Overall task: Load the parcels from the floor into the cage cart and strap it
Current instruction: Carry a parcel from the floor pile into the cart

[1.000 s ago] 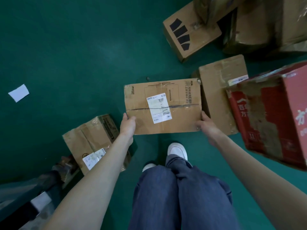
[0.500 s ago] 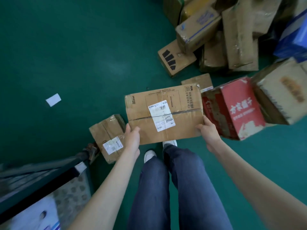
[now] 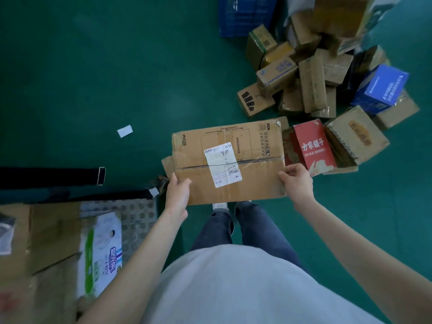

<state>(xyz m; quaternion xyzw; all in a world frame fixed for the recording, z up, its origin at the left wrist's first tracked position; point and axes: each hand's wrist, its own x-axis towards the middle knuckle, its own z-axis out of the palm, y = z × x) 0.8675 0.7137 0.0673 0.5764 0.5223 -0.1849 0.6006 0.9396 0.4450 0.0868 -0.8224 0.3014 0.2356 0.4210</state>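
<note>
From the head camera, the flat brown cardboard parcel with a white shipping label (image 3: 228, 163) is held up over the green floor (image 3: 93, 78), left hand (image 3: 177, 191) and right hand (image 3: 298, 181) each curled round a near corner, beside the black-framed cage cart (image 3: 100, 176) holding boxes.

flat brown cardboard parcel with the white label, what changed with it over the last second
The flat brown cardboard parcel was lifted off the green floor and now hangs above the person's shoes, carried toward the cage cart at left. The left hand and right hand kept their grip on its near corners. The pile of cardboard boxes stayed on the floor.
</note>
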